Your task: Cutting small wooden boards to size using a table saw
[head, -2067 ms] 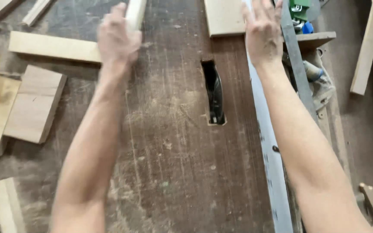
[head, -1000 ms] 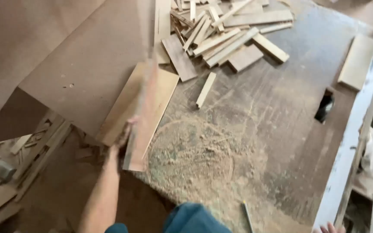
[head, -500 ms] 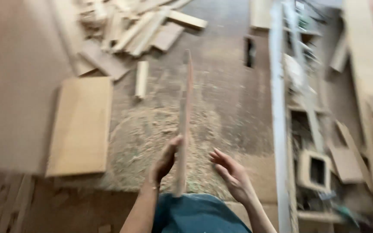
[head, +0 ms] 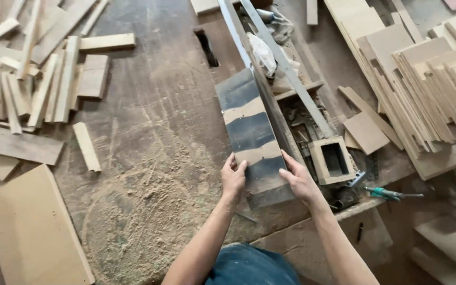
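Note:
A long flat board (head: pixel 249 126) with dark and pale bands lies on the saw table (head: pixel 159 105), its right edge against the metal fence (head: pixel 249 47). My left hand (head: pixel 233 177) grips the board's near left edge, fingers curled over it. My right hand (head: pixel 297 178) holds the near right edge, beside the fence. The blade slot (head: pixel 207 47) is ahead, beyond the board's far end.
Sawdust (head: pixel 143 211) covers the near table. Several wood strips and offcuts (head: pixel 38 68) lie at the far left, a flat panel (head: pixel 32 227) at the near left. Stacked boards (head: pixel 428 79) sit on the right. A small wooden box (head: pixel 333 158) and a green-handled screwdriver (head: pixel 391 194) lie right of the fence.
The board, held upright on edge half a second ago, now lies flat on the table against the fence. Both hands have come onto its near end.

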